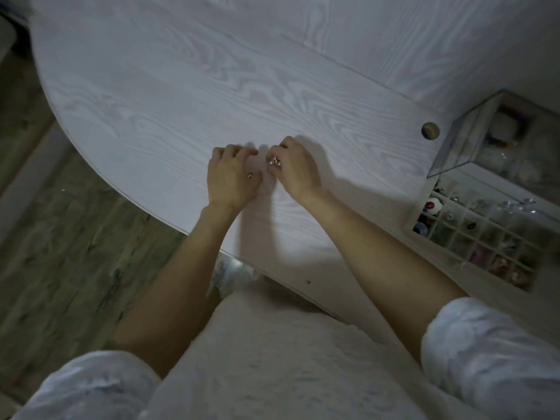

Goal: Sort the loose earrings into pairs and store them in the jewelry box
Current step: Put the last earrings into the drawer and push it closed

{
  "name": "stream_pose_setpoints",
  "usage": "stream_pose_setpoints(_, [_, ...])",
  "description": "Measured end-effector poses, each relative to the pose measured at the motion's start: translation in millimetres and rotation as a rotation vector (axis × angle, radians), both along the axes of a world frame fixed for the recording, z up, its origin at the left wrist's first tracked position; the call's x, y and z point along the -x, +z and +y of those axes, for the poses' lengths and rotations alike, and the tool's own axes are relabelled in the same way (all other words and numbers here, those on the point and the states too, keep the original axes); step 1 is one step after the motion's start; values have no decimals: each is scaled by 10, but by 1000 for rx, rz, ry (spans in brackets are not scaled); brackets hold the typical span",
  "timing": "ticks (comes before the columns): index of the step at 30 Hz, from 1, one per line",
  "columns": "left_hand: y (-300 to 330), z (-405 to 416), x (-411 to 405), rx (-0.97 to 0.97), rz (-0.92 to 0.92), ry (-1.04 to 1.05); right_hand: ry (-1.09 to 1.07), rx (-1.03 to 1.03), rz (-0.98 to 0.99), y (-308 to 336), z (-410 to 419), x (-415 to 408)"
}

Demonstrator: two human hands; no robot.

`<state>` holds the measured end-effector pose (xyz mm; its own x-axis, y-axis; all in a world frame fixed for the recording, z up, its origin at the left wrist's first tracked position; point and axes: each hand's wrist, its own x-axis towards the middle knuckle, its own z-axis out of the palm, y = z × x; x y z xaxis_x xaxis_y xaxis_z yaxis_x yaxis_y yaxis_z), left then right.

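Both hands work close together over the white wood-grain table (181, 95), a little in from its near curved edge and well left of the jewelry box. The left hand (231, 174) is curled, fingertips drawn together, with a small metallic earring (250, 176) showing at its thumb side; it looks pinched there, though the contact itself is too small to confirm. The right hand (295, 166) is likewise closed in a pinch, and a second shiny earring (275, 164) glints between its thumb and forefinger. The two pieces sit just apart, as if being compared for a match.

The jewelry box (485, 228) stands at the table's right edge, its clear lid (472, 137) raised and a grid of small compartments open, several already holding pieces. A small round knob-like thing (430, 131) lies on the table just left of the lid.

These earrings are surely tiny, light and hard, smooth metal that slips easily from dry fingertips and would bounce or roll off the near edge to the floor. Best held by the decorative front between thumb and forefinger pads, not by the thin post, which could bend. Carrying both low over the table to one free compartment seems safest
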<state>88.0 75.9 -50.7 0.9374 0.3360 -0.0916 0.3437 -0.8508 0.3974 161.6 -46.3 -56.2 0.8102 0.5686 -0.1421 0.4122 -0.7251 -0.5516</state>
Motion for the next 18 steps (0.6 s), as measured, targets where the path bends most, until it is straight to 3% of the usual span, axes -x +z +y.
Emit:
stream_pose_setpoints(3, [17,44,193,168,-15,99,50,13,-31,-6,-10,11])
stream_pose_setpoints(8, [-21,78,136,192,26,157,66,66,-27,44,-6,23])
stream_pose_setpoints(18, [12,25,-50,126,17,-114,27,94,-74,38,-294,212])
